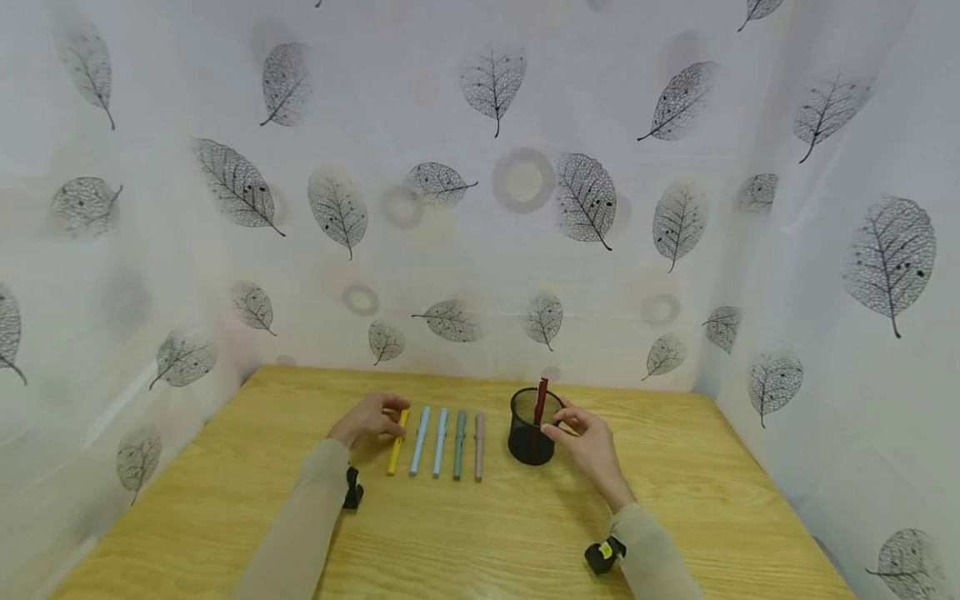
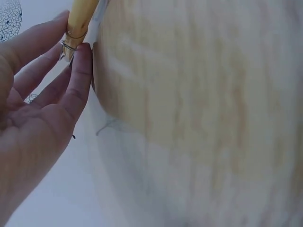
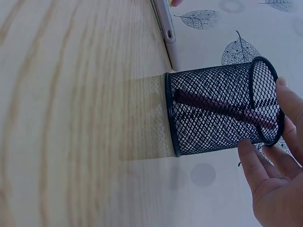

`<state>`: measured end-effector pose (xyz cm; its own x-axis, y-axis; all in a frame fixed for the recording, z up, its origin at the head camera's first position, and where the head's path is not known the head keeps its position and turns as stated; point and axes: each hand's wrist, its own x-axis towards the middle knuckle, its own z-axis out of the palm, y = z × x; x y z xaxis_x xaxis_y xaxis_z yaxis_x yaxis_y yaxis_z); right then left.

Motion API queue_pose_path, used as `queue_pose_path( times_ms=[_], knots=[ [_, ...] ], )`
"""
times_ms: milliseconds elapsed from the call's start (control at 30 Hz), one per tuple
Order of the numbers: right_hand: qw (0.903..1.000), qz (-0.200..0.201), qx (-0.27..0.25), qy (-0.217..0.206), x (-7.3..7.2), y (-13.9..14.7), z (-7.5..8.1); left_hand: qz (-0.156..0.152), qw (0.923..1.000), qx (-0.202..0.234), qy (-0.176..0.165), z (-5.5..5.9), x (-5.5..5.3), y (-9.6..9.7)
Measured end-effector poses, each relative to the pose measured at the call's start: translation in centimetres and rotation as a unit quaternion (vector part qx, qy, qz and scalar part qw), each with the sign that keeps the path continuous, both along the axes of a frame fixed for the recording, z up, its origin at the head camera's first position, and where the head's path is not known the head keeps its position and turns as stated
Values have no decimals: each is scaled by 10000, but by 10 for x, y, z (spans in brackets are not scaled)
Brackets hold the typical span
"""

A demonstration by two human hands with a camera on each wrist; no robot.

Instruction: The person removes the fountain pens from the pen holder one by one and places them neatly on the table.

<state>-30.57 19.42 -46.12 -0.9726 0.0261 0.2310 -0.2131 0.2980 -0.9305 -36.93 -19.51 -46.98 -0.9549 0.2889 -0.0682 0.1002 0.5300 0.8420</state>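
Note:
My left hand (image 1: 371, 418) pinches a yellow pen (image 1: 395, 454) near its far end, the thumb on one side and the fingertips on the other. In the left wrist view the metal clip of this pen shows between the fingers. My right hand (image 1: 588, 442) holds a black mesh pen holder (image 3: 213, 137) by its rim and upper side. Inside the holder a dark red pen (image 1: 541, 400) leans, its top above the rim. To the right of the yellow pen lie two light blue pens (image 1: 419, 442), a green pen (image 1: 460, 446) and a greyish pink pen (image 1: 479, 446), side by side.
The wooden table (image 1: 450, 542) carries the row of pens and the holder. White curtains (image 1: 450, 250) with a leaf print close off its back and sides. A black wrist camera (image 1: 603, 554) sits at the right cuff, another (image 1: 353, 487) at the left.

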Motion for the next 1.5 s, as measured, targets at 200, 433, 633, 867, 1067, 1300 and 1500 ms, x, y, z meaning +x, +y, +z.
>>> queue_pose_path(
  times_ms=[200, 433, 633, 867, 1067, 1300, 1500],
  knots=[
    [10000, -48, 72, -16, 0, 0, 0, 74, 9998, -165, 85, -4, -3, 1],
    [10000, -39, 56, 4, -1, 0, 0, 189, 9992, -340, 86, -3, -4, 4],
    [10000, -25, 16, -6, -2, 0, -1, 150, 9994, -307, 49, -3, -4, 5],
    [10000, -14, 37, 21, -1, 0, 0, 56, 9995, -287, 123, -6, -6, 2],
    [10000, -24, 21, 41, 0, 0, 0, 49, 9998, -162, 63, -6, -6, 0],
    [10000, -51, 7, 55, -1, 0, -1, 0, 10000, 4, -7, -8, -8, -1],
    [9997, -106, 228, 58, -1, 1, -2, 82, 9999, 61, -33, -7, -6, 0]
  ],
)
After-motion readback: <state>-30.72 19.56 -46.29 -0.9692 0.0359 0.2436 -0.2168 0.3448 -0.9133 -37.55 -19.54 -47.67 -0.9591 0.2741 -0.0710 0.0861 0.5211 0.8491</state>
